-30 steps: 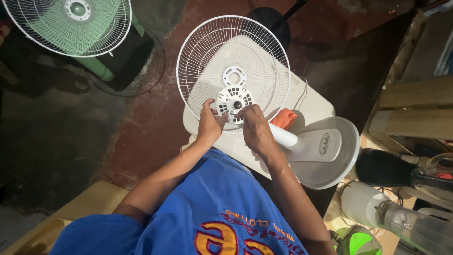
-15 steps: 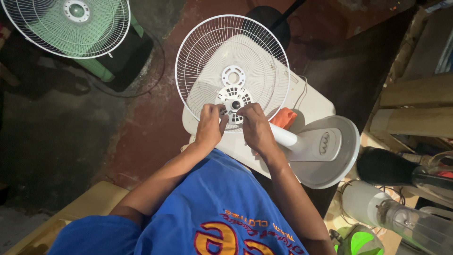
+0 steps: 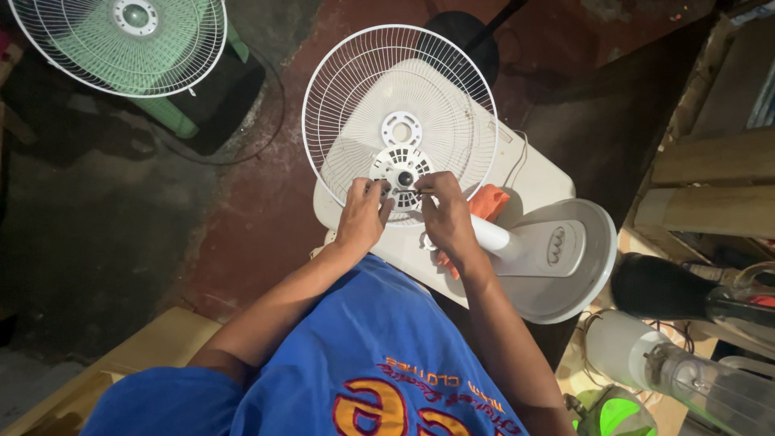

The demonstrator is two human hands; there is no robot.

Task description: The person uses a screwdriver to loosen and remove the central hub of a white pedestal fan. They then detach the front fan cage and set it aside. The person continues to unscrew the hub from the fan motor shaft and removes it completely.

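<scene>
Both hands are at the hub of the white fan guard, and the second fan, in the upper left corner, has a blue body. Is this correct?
Not quite. In the head view, the left hand and right hand are indeed at the hub of the white fan guard, but the second fan in the upper left corner has a green body, not blue.
</scene>
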